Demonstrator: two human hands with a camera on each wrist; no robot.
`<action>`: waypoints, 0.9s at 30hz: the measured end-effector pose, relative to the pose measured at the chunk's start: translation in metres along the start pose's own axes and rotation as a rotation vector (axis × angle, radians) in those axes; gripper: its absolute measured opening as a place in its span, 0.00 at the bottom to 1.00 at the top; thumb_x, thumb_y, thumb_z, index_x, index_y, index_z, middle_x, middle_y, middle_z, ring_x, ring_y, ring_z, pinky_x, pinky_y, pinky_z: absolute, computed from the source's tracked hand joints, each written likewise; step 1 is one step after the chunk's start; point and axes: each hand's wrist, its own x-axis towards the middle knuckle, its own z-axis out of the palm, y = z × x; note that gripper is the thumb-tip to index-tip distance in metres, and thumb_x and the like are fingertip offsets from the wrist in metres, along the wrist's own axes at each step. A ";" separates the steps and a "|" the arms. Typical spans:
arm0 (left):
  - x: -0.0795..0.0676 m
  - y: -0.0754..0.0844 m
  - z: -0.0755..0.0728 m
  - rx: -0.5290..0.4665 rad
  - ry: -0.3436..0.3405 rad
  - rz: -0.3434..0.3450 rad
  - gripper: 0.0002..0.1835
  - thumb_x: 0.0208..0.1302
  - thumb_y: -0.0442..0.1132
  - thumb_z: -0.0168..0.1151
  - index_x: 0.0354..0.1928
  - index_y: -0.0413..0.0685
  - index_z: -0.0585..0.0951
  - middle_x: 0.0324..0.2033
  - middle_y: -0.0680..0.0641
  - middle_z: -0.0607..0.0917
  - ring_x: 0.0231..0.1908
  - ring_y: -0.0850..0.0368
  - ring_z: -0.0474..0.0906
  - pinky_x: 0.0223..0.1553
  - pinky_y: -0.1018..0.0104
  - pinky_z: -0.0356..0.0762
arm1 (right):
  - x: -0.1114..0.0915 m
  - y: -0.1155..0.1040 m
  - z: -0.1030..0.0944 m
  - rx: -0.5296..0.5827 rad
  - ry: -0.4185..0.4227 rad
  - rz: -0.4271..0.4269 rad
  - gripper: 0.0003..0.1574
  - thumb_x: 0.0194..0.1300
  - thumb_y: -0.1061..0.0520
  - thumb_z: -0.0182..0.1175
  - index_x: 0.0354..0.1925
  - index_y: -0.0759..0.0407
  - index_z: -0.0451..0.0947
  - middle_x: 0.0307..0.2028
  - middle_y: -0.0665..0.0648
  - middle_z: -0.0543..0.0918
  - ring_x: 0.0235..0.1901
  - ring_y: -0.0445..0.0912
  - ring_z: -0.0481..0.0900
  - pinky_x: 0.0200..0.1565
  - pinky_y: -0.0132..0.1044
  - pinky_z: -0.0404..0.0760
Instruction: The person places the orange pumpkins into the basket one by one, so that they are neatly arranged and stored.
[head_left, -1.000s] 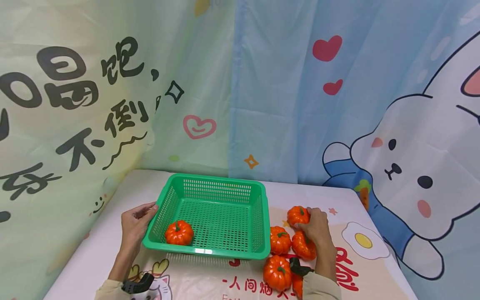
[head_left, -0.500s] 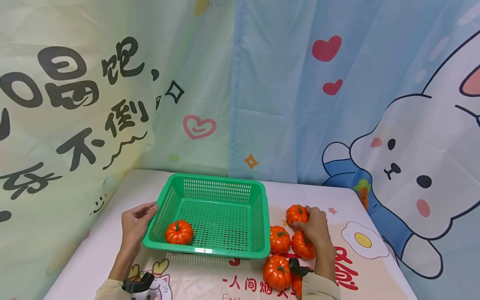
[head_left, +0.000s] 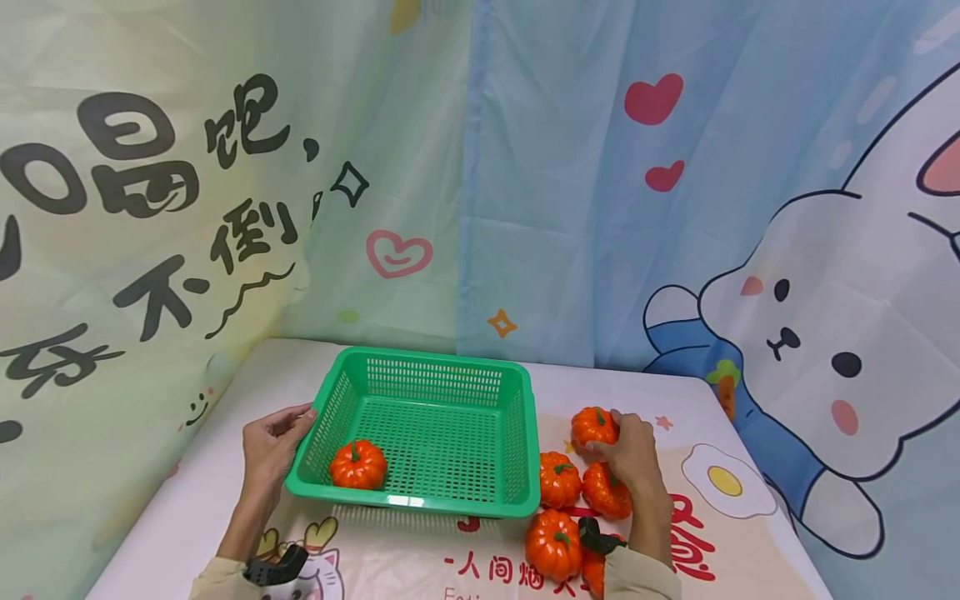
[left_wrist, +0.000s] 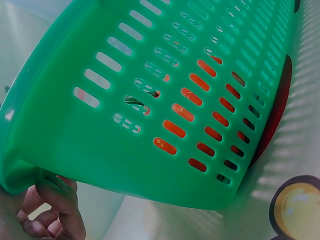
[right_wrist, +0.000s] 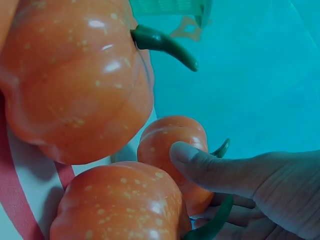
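A green plastic basket with slotted walls sits on the table, one small orange pumpkin lying in its near left corner. My left hand pinches the basket's left rim; the left wrist view shows its fingers curled under that edge. Right of the basket, my right hand grips another orange pumpkin, its thumb across the side. Close by that hand stand more pumpkins: one against the basket, a lumpy one under the hand, and a near one.
A further pumpkin is partly hidden behind the right wrist's black camera mount. The printed cloth covers the table. Printed curtains hang close behind its back edge and along the left side.
The pumpkin in my right hand has shifted very slightly left and away from me. My left hand and the basket have stayed put.
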 end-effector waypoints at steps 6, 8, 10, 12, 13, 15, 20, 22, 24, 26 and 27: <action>0.000 0.000 0.000 0.002 0.000 -0.001 0.19 0.75 0.41 0.72 0.59 0.35 0.89 0.38 0.49 0.92 0.31 0.69 0.79 0.34 0.77 0.81 | -0.002 -0.001 -0.001 -0.004 0.005 -0.015 0.48 0.71 0.63 0.73 0.79 0.77 0.62 0.71 0.81 0.74 0.68 0.72 0.73 0.74 0.69 0.71; 0.000 0.000 0.000 0.003 0.000 -0.002 0.19 0.75 0.41 0.72 0.59 0.35 0.89 0.38 0.49 0.92 0.31 0.68 0.79 0.34 0.77 0.81 | -0.003 -0.002 -0.002 -0.006 0.007 -0.023 0.48 0.71 0.63 0.73 0.79 0.77 0.63 0.71 0.80 0.74 0.68 0.72 0.74 0.74 0.68 0.71; 0.000 -0.001 0.000 0.001 0.001 -0.001 0.19 0.75 0.41 0.72 0.59 0.35 0.89 0.39 0.49 0.93 0.31 0.69 0.80 0.34 0.77 0.81 | -0.003 -0.003 -0.003 -0.006 0.011 -0.030 0.47 0.70 0.63 0.74 0.78 0.77 0.64 0.70 0.80 0.75 0.67 0.71 0.74 0.74 0.68 0.72; 0.000 0.000 0.000 -0.001 0.002 0.002 0.19 0.75 0.41 0.72 0.59 0.35 0.89 0.39 0.49 0.93 0.31 0.69 0.80 0.34 0.77 0.81 | -0.004 -0.004 -0.004 -0.007 0.016 -0.041 0.46 0.70 0.63 0.74 0.78 0.77 0.65 0.69 0.80 0.76 0.66 0.71 0.75 0.73 0.68 0.73; 0.000 0.000 0.000 -0.003 0.003 0.003 0.19 0.75 0.41 0.72 0.59 0.35 0.89 0.39 0.49 0.93 0.31 0.69 0.80 0.34 0.77 0.81 | -0.004 -0.004 -0.004 -0.006 0.019 -0.046 0.46 0.70 0.63 0.74 0.77 0.77 0.65 0.69 0.80 0.77 0.66 0.71 0.75 0.73 0.68 0.73; 0.000 0.000 0.000 -0.005 0.004 0.004 0.19 0.75 0.41 0.72 0.59 0.34 0.89 0.38 0.49 0.93 0.31 0.69 0.80 0.34 0.77 0.81 | -0.005 -0.005 -0.005 -0.006 0.021 -0.050 0.46 0.70 0.63 0.74 0.77 0.77 0.66 0.68 0.79 0.77 0.65 0.71 0.76 0.72 0.68 0.74; -0.001 0.000 0.000 -0.004 0.004 0.003 0.19 0.75 0.41 0.72 0.59 0.35 0.89 0.37 0.51 0.93 0.31 0.69 0.80 0.34 0.77 0.81 | -0.007 -0.008 -0.007 -0.004 0.021 -0.052 0.46 0.70 0.62 0.74 0.78 0.76 0.65 0.69 0.79 0.77 0.66 0.71 0.76 0.72 0.68 0.74; -0.001 0.001 0.000 -0.002 0.003 0.003 0.19 0.75 0.41 0.72 0.59 0.35 0.89 0.37 0.51 0.93 0.31 0.69 0.80 0.34 0.77 0.81 | -0.008 -0.009 -0.008 -0.006 0.022 -0.056 0.46 0.70 0.62 0.74 0.78 0.76 0.65 0.69 0.79 0.77 0.66 0.71 0.76 0.72 0.68 0.74; -0.001 0.001 0.000 0.000 0.004 0.002 0.19 0.75 0.41 0.72 0.59 0.35 0.89 0.38 0.50 0.93 0.31 0.69 0.80 0.34 0.77 0.81 | -0.007 -0.009 -0.008 -0.013 0.025 -0.064 0.46 0.70 0.62 0.74 0.78 0.76 0.66 0.69 0.80 0.77 0.66 0.71 0.76 0.73 0.68 0.73; -0.001 0.001 0.000 0.004 0.003 0.002 0.19 0.75 0.42 0.72 0.59 0.35 0.89 0.38 0.50 0.92 0.32 0.69 0.80 0.34 0.77 0.80 | -0.007 -0.009 -0.009 -0.018 0.031 -0.070 0.46 0.70 0.63 0.74 0.77 0.76 0.66 0.70 0.80 0.76 0.67 0.71 0.76 0.73 0.68 0.73; -0.001 0.001 0.000 0.005 0.003 0.002 0.19 0.75 0.42 0.72 0.59 0.35 0.89 0.38 0.50 0.92 0.32 0.69 0.80 0.35 0.77 0.80 | -0.007 -0.009 -0.009 -0.019 0.034 -0.072 0.46 0.70 0.63 0.74 0.77 0.76 0.66 0.70 0.80 0.76 0.67 0.72 0.75 0.73 0.68 0.72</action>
